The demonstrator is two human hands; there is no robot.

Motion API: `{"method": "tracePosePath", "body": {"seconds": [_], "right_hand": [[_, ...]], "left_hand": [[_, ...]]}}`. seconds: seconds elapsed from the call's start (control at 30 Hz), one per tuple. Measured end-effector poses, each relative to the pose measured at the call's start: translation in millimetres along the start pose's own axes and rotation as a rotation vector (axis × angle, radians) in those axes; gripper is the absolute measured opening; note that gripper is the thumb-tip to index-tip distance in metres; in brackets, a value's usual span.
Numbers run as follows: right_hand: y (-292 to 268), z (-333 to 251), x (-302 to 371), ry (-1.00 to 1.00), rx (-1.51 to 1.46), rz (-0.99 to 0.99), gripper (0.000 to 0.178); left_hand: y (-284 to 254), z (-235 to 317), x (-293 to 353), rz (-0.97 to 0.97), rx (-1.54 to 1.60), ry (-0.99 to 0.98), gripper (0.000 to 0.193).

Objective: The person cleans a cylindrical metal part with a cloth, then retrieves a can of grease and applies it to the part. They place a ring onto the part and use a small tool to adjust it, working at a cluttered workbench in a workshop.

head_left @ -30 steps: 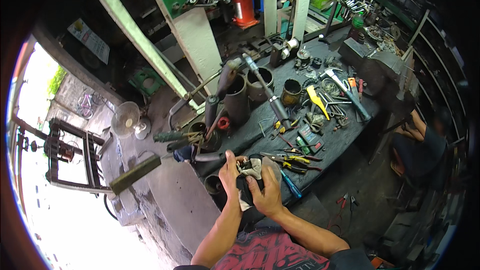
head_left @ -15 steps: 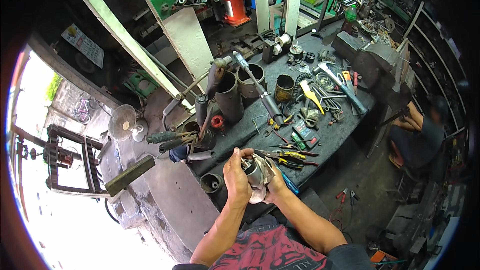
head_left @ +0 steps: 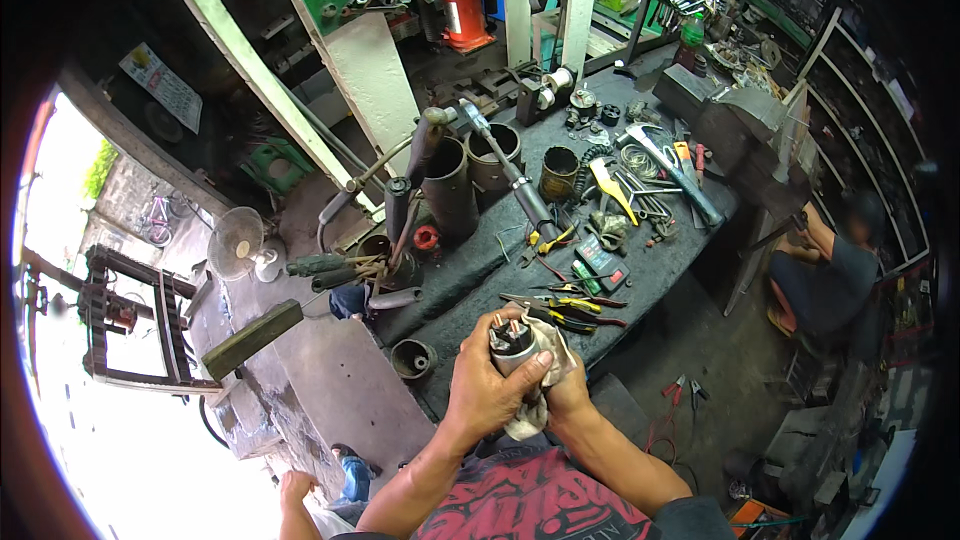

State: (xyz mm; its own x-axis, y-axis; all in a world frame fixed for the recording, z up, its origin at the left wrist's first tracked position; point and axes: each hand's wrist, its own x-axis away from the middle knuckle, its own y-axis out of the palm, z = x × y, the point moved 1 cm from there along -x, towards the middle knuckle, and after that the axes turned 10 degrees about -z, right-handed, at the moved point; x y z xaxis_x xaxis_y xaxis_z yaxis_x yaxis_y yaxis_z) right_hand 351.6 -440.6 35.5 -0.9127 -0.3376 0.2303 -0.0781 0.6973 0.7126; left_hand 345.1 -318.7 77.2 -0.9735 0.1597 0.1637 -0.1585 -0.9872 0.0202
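Note:
Close in front of me, over the near edge of the bench, I hold a starter solenoid point(head_left: 514, 352), a silver cylinder with a black end and copper-coloured posts facing up. My left hand point(head_left: 478, 386) is wrapped round its left side, with the thumb across the front. A stained, pale cloth rag point(head_left: 553, 338) is bunched against the right side and hangs below. My right hand point(head_left: 570, 392) is closed on that rag, pressing it to the solenoid; most of its fingers are hidden. Several pliers point(head_left: 572, 312) with yellow-and-black or red handles lie just beyond my hands.
Tall metal cylinders point(head_left: 450, 195) holding tools stand at the bench's left. A ratchet wrench point(head_left: 512, 172) leans there. A hammer point(head_left: 680, 178) lies farther right. One person point(head_left: 825, 275) crouches at right; another person's hand point(head_left: 297, 484) shows at lower left. A fan point(head_left: 240, 240) stands left.
The solenoid has turned so its copper-posted end shows more, and my left thumb now lies across it. The rag has shifted round it. Another person's arm and foot have appeared at lower left.

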Motion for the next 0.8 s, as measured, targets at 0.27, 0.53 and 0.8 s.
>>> {"method": "tracePosePath", "body": {"seconds": [0.27, 0.53, 0.8], "right_hand": [[13.5, -35.6, 29.5, -0.155, 0.442, -0.211, 0.029], [10.6, -22.9, 58.2, -0.081, 0.177, -0.078, 0.044], [-23.2, -10.3, 68.7, -0.300, 0.540, -0.106, 0.049]], "left_hand": [[7.6, 29.2, 22.5, -0.050, 0.185, 0.012, 0.056], [25.7, 35.2, 24.9, -0.024, 0.207, -0.025, 0.045], [43.4, 20.5, 29.2, 0.000, -0.078, 0.227, 0.053]]}}
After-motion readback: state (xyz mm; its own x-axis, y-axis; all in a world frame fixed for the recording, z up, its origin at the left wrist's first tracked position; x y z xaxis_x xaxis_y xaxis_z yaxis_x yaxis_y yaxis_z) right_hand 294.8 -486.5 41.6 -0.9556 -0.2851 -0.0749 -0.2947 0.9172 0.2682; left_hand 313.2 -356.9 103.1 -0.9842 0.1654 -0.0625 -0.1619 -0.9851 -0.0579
